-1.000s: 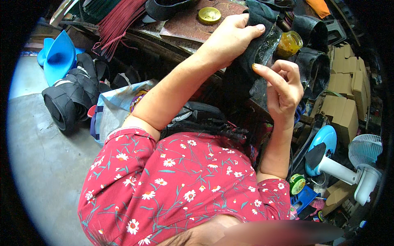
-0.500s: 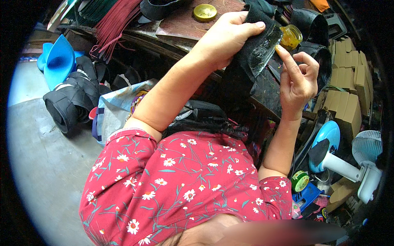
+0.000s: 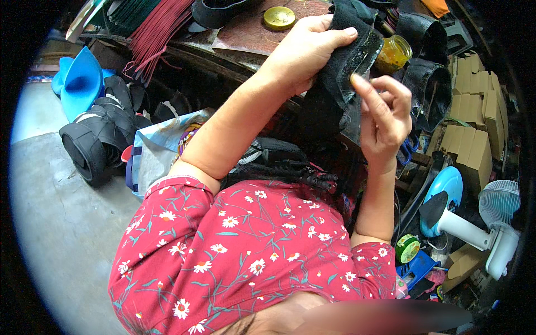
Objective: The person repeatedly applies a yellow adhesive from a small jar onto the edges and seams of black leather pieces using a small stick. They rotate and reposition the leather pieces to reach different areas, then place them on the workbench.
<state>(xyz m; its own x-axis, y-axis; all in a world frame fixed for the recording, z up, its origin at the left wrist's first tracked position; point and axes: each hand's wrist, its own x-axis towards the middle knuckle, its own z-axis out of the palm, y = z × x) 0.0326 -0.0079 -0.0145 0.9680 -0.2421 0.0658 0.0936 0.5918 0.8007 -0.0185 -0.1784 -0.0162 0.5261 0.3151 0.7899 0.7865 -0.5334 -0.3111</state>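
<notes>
My left hand [image 3: 304,56] is closed on a black, fabric-like piece [image 3: 341,70], thumb on top near its upper edge. Pale, shiny smears show along the piece's right edge. My right hand [image 3: 389,114] has its index finger stretched toward that edge, and the fingertip looks yellowish. The tip is at or very near the piece; contact is hard to make out. Its other fingers are loosely bent, with nothing visible in them. Just beyond stands an uncapped glass jar [image 3: 394,54] of yellow, sticky-looking stuff. A yellow round lid [image 3: 279,18] lies on the reddish board [image 3: 243,36].
Black curved pieces [image 3: 427,89] stand right of the jar. Bundled red strips [image 3: 162,39] hang off the bench at left. Below are rolled black pieces [image 3: 92,145], blue sheets [image 3: 82,84] and a bag [image 3: 162,145]. Cardboard boxes [image 3: 469,151] and a fan [image 3: 498,204] are at right.
My right hand has moved left and slightly down, its index finger now by the black piece's lower right edge. The piece has turned in my left hand, showing less of its smeared face.
</notes>
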